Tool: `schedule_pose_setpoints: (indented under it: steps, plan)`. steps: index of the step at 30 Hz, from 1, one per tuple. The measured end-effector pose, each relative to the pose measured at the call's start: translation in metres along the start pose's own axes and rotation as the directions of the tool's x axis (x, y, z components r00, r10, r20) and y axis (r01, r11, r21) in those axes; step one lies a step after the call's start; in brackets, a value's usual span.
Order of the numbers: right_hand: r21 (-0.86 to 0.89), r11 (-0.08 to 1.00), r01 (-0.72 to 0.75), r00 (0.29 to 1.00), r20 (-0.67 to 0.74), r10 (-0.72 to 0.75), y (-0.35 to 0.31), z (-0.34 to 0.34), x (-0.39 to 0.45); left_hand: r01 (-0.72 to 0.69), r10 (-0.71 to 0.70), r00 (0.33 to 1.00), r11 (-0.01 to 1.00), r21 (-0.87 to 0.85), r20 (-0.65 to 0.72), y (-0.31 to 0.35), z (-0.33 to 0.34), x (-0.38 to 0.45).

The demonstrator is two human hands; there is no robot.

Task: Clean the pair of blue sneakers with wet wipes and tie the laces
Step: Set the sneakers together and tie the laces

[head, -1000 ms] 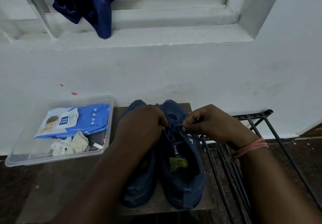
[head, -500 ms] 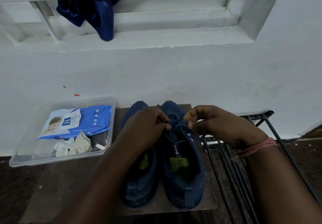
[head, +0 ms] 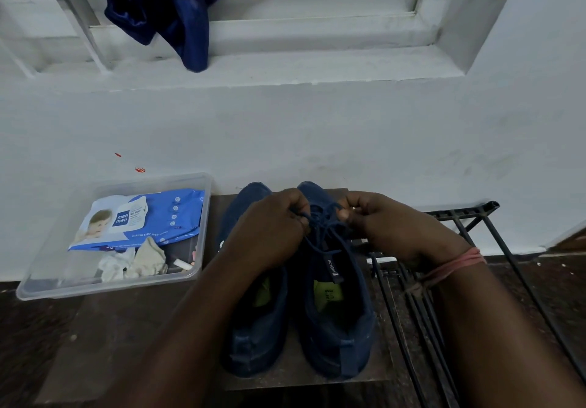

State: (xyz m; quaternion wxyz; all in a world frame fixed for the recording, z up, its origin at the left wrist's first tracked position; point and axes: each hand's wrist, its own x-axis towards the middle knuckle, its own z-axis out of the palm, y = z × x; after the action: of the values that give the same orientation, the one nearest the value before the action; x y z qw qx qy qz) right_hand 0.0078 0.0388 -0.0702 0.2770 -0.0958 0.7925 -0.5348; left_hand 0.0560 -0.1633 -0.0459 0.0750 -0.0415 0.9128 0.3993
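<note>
— Where are the sneakers now?

— The pair stands side by side on a dark wooden surface (head: 133, 328), toes toward the white wall (head: 348, 128), heels toward the person. The right sneaker (head: 339, 328) and the left sneaker (head: 257, 331) are touching or almost touching along their inner sides; I cannot tell which.

— And the laces?

— The blue laces (head: 320, 233) of the right sneaker are pulled up above its tongue. The left hand (head: 269, 226) has its fingers curled and pinches one part of the lace. The right hand (head: 390, 226) is curled too and pinches another part between thumb and fingers. Both hands are close together over the front of that shoe. The left forearm crosses above the left sneaker and hides its laces, so I cannot say if they are tied.

— Something on the wrist?

— Yes, pink thread bands (head: 456, 265) around the right wrist.

— What is beside the shoes?

— On the left, just beside them, lies a clear plastic tray (head: 41, 284). In it is a blue pack of wet wipes (head: 142, 217), and near the pack some crumpled used wipes (head: 133, 263). On the right side stands a black metal rack (head: 463, 217). Above, a dark blue cloth (head: 168, 17) hangs over the white window ledge (head: 285, 68).
</note>
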Motion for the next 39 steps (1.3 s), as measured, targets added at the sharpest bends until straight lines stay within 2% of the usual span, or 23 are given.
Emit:
schedule_pose_setpoints:
  steps: [2, 6, 9, 11, 13, 15, 19, 24, 27, 30, 33, 35, 39]
  plan:
    - [0.026, 1.0, -0.014, 1.0, 0.004, 0.014, 0.001, 0.001, 0.0, 0.05, -0.049, 0.999, 0.997, -0.056, 0.015, 0.002, 0.001, -0.001]
    - [0.063, 0.998, -0.022, 0.999, -0.025, 0.023, -0.002, 0.0, -0.002, 0.061, -0.061, 0.998, 0.995, -0.084, 0.0, 0.002, 0.004, -0.002]
    - [0.077, 0.997, -0.021, 0.999, -0.044, 0.025, -0.005, -0.008, -0.007, 0.025, -0.027, 0.999, 0.997, 0.072, 0.025, 0.001, -0.002, -0.002]
    - [0.108, 0.993, -0.057, 0.998, -0.03, 0.061, -0.004, -0.013, -0.011, 0.027, -0.026, 1.0, 0.988, 0.152, -0.005, -0.001, -0.007, -0.004]
    - [0.055, 0.996, -0.066, 0.998, 0.015, 0.065, -0.004, -0.015, -0.014, 0.026, -0.012, 0.998, 0.967, 0.253, -0.057, -0.001, -0.01, -0.009]
    - [-0.005, 0.999, -0.046, 0.995, 0.085, 0.046, -0.003, -0.016, -0.014, 0.022, -0.007, 0.999, 0.955, 0.296, -0.054, 0.0, -0.012, -0.011]
    - [-0.057, 0.998, 0.012, 0.995, 0.104, -0.006, -0.007, -0.014, -0.013, 0.028, -0.02, 0.999, 0.973, 0.231, -0.035, -0.003, -0.014, -0.01]
    - [-0.048, 0.998, 0.036, 0.998, 0.061, -0.033, -0.008, -0.011, -0.013, -0.013, 0.014, 1.0, 0.999, 0.047, -0.025, -0.004, -0.009, -0.01]
    - [-0.072, 0.997, 0.032, 0.997, 0.067, -0.027, -0.008, -0.008, -0.013, -0.033, 0.036, 0.999, 0.997, 0.075, -0.029, -0.004, -0.006, -0.009]
    - [0.016, 1.0, -0.025, 0.995, 0.099, 0.024, -0.009, -0.008, -0.017, -0.021, 0.024, 0.999, 0.998, 0.052, -0.047, -0.001, -0.003, -0.008]
    - [0.185, 0.979, -0.089, 0.992, 0.1, 0.071, -0.011, -0.01, -0.02, 0.052, -0.056, 0.998, 0.989, -0.138, -0.024, 0.0, -0.006, -0.006]
    - [0.178, 0.981, -0.075, 0.994, 0.092, 0.059, -0.01, -0.011, -0.02, 0.046, -0.049, 0.999, 0.988, -0.145, -0.018, 0.001, -0.009, -0.007]
    - [0.171, 0.983, -0.065, 0.989, 0.145, 0.04, -0.005, -0.015, -0.021, 0.05, -0.047, 0.997, 0.998, -0.047, 0.067, -0.001, -0.012, -0.011]
